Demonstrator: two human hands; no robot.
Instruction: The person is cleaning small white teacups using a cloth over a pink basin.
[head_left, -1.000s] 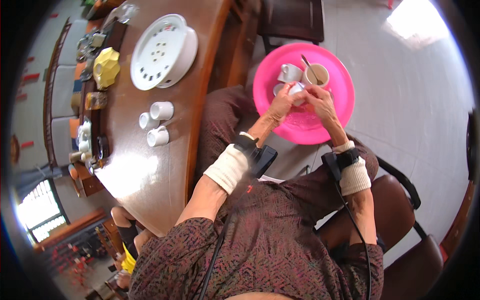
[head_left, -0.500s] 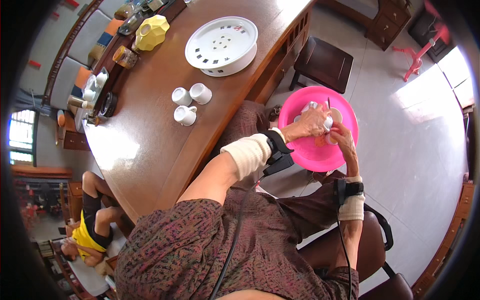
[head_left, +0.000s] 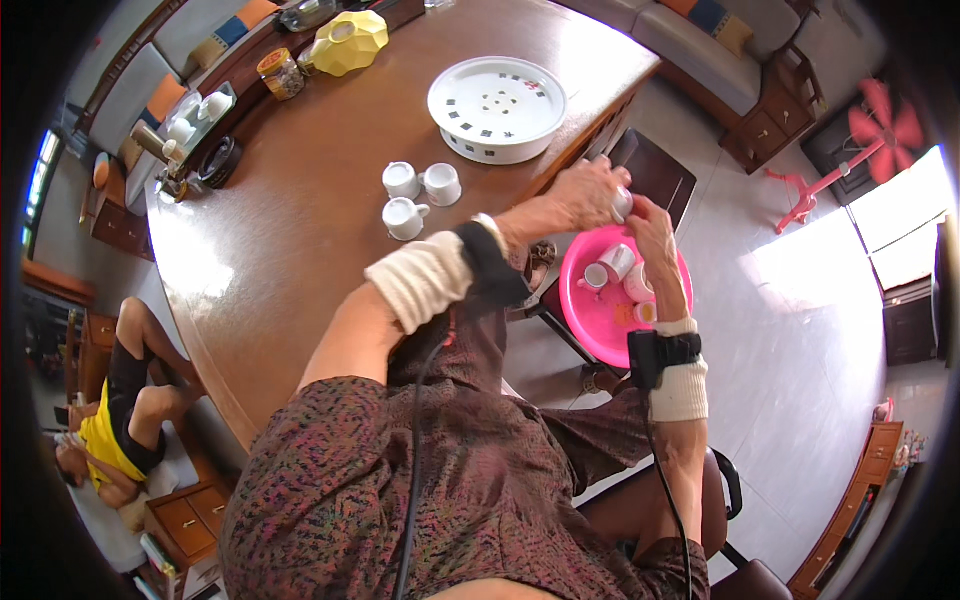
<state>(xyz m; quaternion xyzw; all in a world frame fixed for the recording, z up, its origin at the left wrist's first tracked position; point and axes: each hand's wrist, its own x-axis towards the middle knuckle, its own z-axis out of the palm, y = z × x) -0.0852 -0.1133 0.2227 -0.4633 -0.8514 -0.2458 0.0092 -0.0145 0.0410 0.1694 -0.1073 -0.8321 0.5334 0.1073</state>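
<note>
“One white cup, first entry: where do you have it?”

“Up by the far rim of the pink basin, its exact height hard to tell. Your left hand is curled closed around it; your right hand has bent fingers against its right side, how firmly you cannot tell from here. Two hands, presumably, because it is small and smooth.”

“Basin contents?”

“One white mug, lying tilted; one smaller cup beside it; other pieces partly behind your right hand. The basin wall likely keeps them from rolling off.”

“Your table?”

“One cluster of three white cups, set back from the edge, probably for safety. One round white tray, nearer that edge.”

“Edges and room?”

“Your left forearm crosses the table edge, tray beyond it. One dark stool behind the basin. Widest room: your right, over the grey floor.”
</note>
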